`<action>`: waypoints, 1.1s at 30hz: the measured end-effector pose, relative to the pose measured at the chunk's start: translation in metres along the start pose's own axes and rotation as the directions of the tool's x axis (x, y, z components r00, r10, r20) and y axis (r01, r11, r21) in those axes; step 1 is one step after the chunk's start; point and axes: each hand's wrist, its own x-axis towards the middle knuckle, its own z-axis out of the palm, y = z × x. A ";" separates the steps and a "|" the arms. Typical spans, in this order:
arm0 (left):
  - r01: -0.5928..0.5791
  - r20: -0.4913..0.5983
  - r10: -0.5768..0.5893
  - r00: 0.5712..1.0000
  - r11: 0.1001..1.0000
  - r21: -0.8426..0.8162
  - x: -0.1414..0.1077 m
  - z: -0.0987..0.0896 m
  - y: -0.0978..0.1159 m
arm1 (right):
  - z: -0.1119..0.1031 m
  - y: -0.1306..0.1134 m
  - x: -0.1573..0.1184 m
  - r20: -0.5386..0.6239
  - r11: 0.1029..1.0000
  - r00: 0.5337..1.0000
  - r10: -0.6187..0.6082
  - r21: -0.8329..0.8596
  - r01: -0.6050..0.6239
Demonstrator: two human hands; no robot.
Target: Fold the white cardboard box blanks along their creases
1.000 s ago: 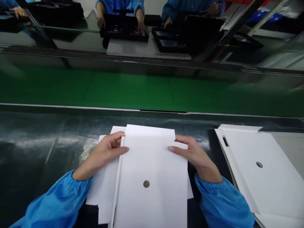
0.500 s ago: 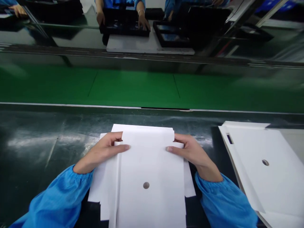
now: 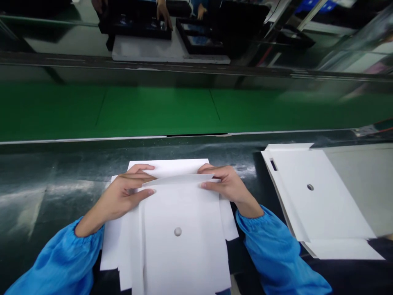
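Observation:
A white die-cut cardboard sheet (image 3: 187, 209) with a round hole lies in front of me on other white sheets (image 3: 112, 241), whose edges stick out at both sides. Its far flap (image 3: 178, 179) is bent up between my hands. My left hand (image 3: 121, 191) pinches the left end of the flap, thumb on the near face and fingers behind. At the right end my right hand (image 3: 229, 184) grips likewise, thumb on the sheet and fingers curled behind the flap. Some fingertips are hidden behind the card.
To the right lies a stack of white cardboard pieces (image 3: 325, 209) with a round hole and a small slot. A green belt (image 3: 159, 108) runs beyond the dark worktop (image 3: 76, 164). Across it, a co-worker's hand (image 3: 164, 14) is at a black tray (image 3: 135, 30).
The far flap has gone from lying nearly flat to bent upward, with both hands' fingers now behind it. The view has swung right, so everything appears shifted left.

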 end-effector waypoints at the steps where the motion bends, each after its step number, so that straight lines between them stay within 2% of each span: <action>1: -0.021 -0.004 0.022 1.000 0.999 0.043 0.001 0.002 -0.003 | 0.000 0.001 0.001 0.001 0.999 0.999 -0.033 -0.033 0.034; 5: -0.091 -0.023 0.101 0.995 0.960 0.263 0.001 0.011 -0.016 | 0.003 0.010 0.002 0.024 0.981 0.991 -0.135 -0.140 0.137; 8: -0.161 0.008 0.171 0.985 0.909 0.385 -0.003 0.015 -0.022 | 0.005 0.017 0.003 0.056 0.954 0.979 -0.194 -0.222 0.201; 11: -0.225 0.067 0.221 0.973 0.839 0.495 -0.008 0.016 -0.018 | 0.000 0.014 0.002 0.123 0.908 0.964 -0.236 -0.326 0.264; 13: -0.249 0.110 0.227 0.968 0.787 0.564 -0.012 0.017 -0.009 | -0.004 0.005 -0.001 0.202 0.856 0.956 -0.211 -0.434 0.281; 15: -0.252 0.144 0.207 0.968 0.752 0.609 -0.016 0.022 0.001 | -0.005 -0.007 -0.006 0.298 0.792 0.945 -0.133 -0.542 0.282; 18: -0.239 0.153 0.183 0.971 0.722 0.649 -0.020 0.033 0.014 | 0.004 -0.022 -0.014 0.369 0.701 0.929 -0.034 -0.653 0.286; 20: -0.226 0.141 0.178 0.974 0.705 0.672 -0.021 0.042 0.020 | 0.013 -0.026 -0.017 0.359 0.631 0.933 -0.027 -0.718 0.294; 23: -0.223 0.133 0.183 0.974 0.673 0.705 -0.019 0.055 0.024 | 0.026 -0.019 -0.020 0.334 0.518 0.939 -0.083 -0.790 0.327; 25: -0.215 0.115 0.197 0.974 0.630 0.746 -0.017 0.063 0.025 | 0.032 -0.011 -0.021 0.307 0.451 0.934 -0.183 -0.818 0.357; 28: -0.195 0.057 0.252 0.966 0.566 0.801 -0.015 0.072 0.025 | 0.038 -0.001 -0.024 0.254 0.359 0.900 -0.354 -0.852 0.382; 30: -0.213 0.051 0.295 0.954 0.548 0.809 -0.015 0.076 0.025 | 0.041 0.000 -0.025 0.237 0.318 0.881 -0.409 -0.868 0.381; 33: -0.233 0.064 0.310 0.948 0.546 0.805 -0.016 0.077 0.027 | 0.047 -0.002 -0.026 0.232 0.290 0.878 -0.419 -0.882 0.372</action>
